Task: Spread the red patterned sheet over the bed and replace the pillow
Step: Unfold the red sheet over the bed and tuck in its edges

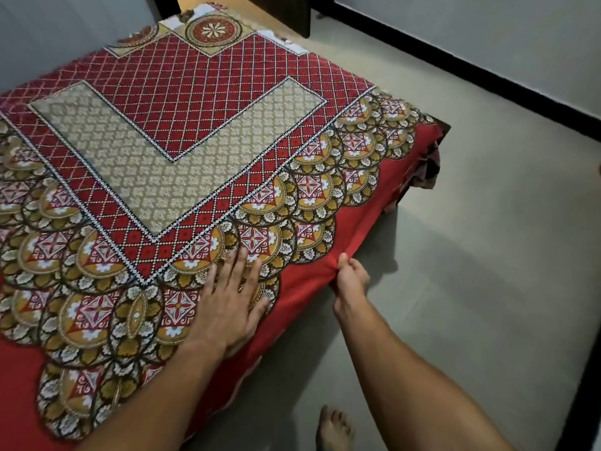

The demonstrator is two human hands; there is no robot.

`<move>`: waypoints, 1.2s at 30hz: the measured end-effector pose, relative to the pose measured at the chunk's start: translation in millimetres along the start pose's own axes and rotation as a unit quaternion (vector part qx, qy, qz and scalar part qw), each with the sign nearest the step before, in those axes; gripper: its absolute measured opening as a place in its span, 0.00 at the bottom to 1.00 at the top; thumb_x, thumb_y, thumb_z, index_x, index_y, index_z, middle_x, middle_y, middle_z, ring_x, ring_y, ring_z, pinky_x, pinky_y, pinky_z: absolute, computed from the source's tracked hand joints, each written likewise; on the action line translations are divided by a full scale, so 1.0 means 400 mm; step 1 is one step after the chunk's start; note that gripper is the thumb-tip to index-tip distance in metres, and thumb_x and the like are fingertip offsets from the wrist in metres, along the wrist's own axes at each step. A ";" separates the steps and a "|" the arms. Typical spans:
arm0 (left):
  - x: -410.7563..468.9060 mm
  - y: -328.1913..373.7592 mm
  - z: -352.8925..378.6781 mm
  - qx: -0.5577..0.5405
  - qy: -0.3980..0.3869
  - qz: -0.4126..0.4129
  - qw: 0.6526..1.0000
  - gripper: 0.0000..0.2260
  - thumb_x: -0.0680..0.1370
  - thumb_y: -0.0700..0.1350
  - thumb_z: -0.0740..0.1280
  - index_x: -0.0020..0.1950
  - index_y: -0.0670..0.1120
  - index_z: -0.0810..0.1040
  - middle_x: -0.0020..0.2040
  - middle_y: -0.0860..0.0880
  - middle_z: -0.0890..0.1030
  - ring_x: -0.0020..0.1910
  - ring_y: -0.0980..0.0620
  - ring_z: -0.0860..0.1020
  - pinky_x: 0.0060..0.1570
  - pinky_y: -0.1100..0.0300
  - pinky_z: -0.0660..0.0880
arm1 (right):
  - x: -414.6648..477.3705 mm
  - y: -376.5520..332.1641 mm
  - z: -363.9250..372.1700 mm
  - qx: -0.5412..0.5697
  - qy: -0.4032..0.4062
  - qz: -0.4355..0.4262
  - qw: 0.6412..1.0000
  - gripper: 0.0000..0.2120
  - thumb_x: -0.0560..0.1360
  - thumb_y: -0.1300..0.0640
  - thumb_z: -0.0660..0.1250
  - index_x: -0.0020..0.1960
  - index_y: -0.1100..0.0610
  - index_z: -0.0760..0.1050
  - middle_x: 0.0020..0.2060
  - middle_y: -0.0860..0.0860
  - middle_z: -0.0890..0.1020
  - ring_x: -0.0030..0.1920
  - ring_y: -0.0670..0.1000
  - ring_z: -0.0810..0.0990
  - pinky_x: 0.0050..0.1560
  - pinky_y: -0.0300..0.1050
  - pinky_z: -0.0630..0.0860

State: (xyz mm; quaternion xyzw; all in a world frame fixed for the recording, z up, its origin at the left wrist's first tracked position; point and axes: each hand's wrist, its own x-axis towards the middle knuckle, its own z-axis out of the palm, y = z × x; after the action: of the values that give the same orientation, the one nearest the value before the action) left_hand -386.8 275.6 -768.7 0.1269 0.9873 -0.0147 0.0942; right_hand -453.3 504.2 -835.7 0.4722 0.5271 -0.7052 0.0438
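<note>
The sheet (pixel 182 125) lies spread across the top of the bed (pixel 445 126) in front of me and hangs over the side nearest my legs. Its middle is a deep red field crossed by a white diamond lattice. Set into that is a broad beige band with small pale motifs, bent at a right angle and edged in a black-and-white dotted line. Outside that runs a scalloped border of overlapping rounds in mustard, red, white and black, each holding a red and white four-petalled flower inside a square. The outermost strip is plain bright red, and that is the part draped down the side. At the far end sits a cream patch with a round red and gold medallion, and I cannot tell whether it belongs to the sheet or to something lying on it. My left hand (pixel 232 297) lies flat on the scalloped border near the edge, fingers spread and straight, pressing on the cloth. My right hand (pixel 349 281) is just beside it over the side, pinching a fold of the plain red strip between thumb and fingers. Dark cloth (pixel 429 170) bunches under the far corner. My bare foot (pixel 335 428) stands on the grey floor (pixel 471 255).
</note>
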 end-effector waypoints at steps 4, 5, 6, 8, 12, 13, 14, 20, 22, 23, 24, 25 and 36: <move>0.023 0.000 -0.001 0.015 0.009 0.006 1.000 0.34 0.82 0.65 0.41 0.82 0.46 0.47 0.81 0.41 0.43 0.80 0.43 0.44 0.74 0.40 0.50 | 0.008 -0.039 0.010 0.021 -0.027 0.043 0.999 0.12 0.78 0.47 0.69 0.45 0.56 0.82 0.42 0.52 0.87 0.47 0.55 0.85 0.53 0.60 0.83; 0.044 0.009 -0.006 0.013 0.013 0.011 1.000 0.34 0.82 0.65 0.41 0.82 0.46 0.48 0.81 0.41 0.44 0.80 0.43 0.45 0.74 0.40 0.51 | 0.020 -0.067 0.011 0.052 -0.049 0.052 0.996 0.15 0.77 0.43 0.69 0.50 0.55 0.82 0.45 0.52 0.87 0.48 0.55 0.86 0.50 0.57 0.84; 0.069 0.024 -0.014 0.010 0.022 0.019 1.000 0.33 0.82 0.64 0.42 0.82 0.45 0.49 0.81 0.40 0.45 0.80 0.42 0.46 0.73 0.40 0.51 | 0.033 -0.100 0.012 0.078 -0.071 0.055 0.993 0.19 0.77 0.40 0.69 0.54 0.55 0.81 0.47 0.52 0.87 0.48 0.55 0.86 0.46 0.53 0.85; 0.133 0.067 -0.041 -0.001 0.040 0.038 0.998 0.33 0.82 0.64 0.42 0.82 0.45 0.50 0.81 0.40 0.46 0.80 0.42 0.46 0.74 0.40 0.51 | 0.064 -0.171 0.024 0.107 -0.088 0.050 0.989 0.22 0.76 0.37 0.68 0.58 0.55 0.79 0.47 0.52 0.86 0.46 0.53 0.86 0.40 0.46 0.83; 0.262 0.164 -0.097 -0.022 0.062 0.066 0.996 0.32 0.82 0.63 0.41 0.82 0.47 0.46 0.81 0.42 0.42 0.80 0.44 0.41 0.76 0.42 0.48 | 0.125 -0.263 0.045 0.099 -0.047 0.013 0.994 0.21 0.77 0.42 0.70 0.59 0.59 0.78 0.54 0.55 0.84 0.50 0.55 0.84 0.57 0.55 0.81; 0.293 0.185 -0.110 -0.026 0.064 0.068 0.995 0.32 0.81 0.63 0.41 0.81 0.48 0.44 0.81 0.42 0.40 0.80 0.44 0.39 0.76 0.42 0.47 | 0.136 -0.282 0.043 0.094 -0.033 0.008 0.995 0.21 0.78 0.43 0.70 0.60 0.59 0.78 0.54 0.56 0.84 0.51 0.56 0.84 0.58 0.57 0.81; 0.321 0.205 -0.122 -0.027 0.063 0.071 0.995 0.32 0.81 0.63 0.40 0.81 0.49 0.41 0.80 0.43 0.37 0.79 0.45 0.37 0.77 0.42 0.46 | 0.151 -0.296 0.044 0.093 -0.022 0.001 0.995 0.21 0.78 0.44 0.70 0.61 0.59 0.78 0.54 0.56 0.84 0.52 0.56 0.84 0.58 0.58 0.80; 0.448 0.289 -0.142 0.000 0.046 0.098 0.994 0.32 0.80 0.63 0.38 0.81 0.49 0.39 0.79 0.43 0.34 0.78 0.45 0.33 0.77 0.44 0.41 | 0.235 -0.369 0.036 0.059 0.037 0.006 0.998 0.09 0.80 0.55 0.66 0.44 0.59 0.80 0.49 0.57 0.86 0.47 0.56 0.84 0.54 0.52 0.82; 0.466 0.294 -0.118 0.005 0.039 0.117 0.992 0.32 0.81 0.63 0.41 0.81 0.49 0.43 0.80 0.42 0.38 0.79 0.44 0.36 0.76 0.43 0.43 | 0.250 -0.370 0.027 0.081 0.061 0.022 0.995 0.07 0.80 0.58 0.67 0.45 0.59 0.81 0.43 0.55 0.85 0.41 0.53 0.83 0.45 0.45 0.82; 0.473 0.292 -0.101 0.009 0.038 0.130 0.991 0.32 0.81 0.63 0.43 0.81 0.49 0.45 0.81 0.42 0.41 0.79 0.43 0.39 0.75 0.43 0.45 | 0.250 -0.364 0.026 0.091 0.070 0.030 0.993 0.07 0.79 0.58 0.68 0.44 0.58 0.81 0.40 0.53 0.84 0.38 0.51 0.82 0.40 0.41 0.80; 0.477 0.286 -0.086 0.015 0.037 0.143 0.989 0.32 0.81 0.63 0.44 0.81 0.48 0.48 0.81 0.41 0.44 0.80 0.42 0.42 0.74 0.42 0.48 | 0.252 -0.349 0.031 0.101 0.079 0.029 0.991 0.07 0.79 0.58 0.69 0.43 0.58 0.82 0.39 0.53 0.84 0.36 0.50 0.82 0.39 0.41 0.80; 0.481 0.277 -0.074 0.021 0.036 0.157 0.987 0.32 0.81 0.64 0.46 0.81 0.48 0.51 0.81 0.41 0.46 0.80 0.41 0.45 0.74 0.41 0.50 | 0.245 -0.335 0.038 0.104 0.092 0.031 0.990 0.08 0.78 0.57 0.70 0.41 0.57 0.82 0.38 0.53 0.84 0.37 0.51 0.82 0.41 0.44 0.82; 0.634 0.249 -0.104 0.020 0.025 0.227 0.973 0.32 0.82 0.64 0.44 0.82 0.49 0.46 0.81 0.41 0.43 0.80 0.42 0.42 0.75 0.41 0.46 | 0.396 -0.474 0.060 0.171 0.009 0.031 0.985 0.18 0.77 0.45 0.71 0.57 0.59 0.80 0.51 0.57 0.86 0.47 0.57 0.87 0.54 0.59 0.82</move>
State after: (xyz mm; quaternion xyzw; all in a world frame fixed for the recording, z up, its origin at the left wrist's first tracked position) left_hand -610.2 437.1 -776.3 0.3498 0.9343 -0.0100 0.0682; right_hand -661.4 637.9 -815.6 0.4952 0.3840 -0.7791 -0.0206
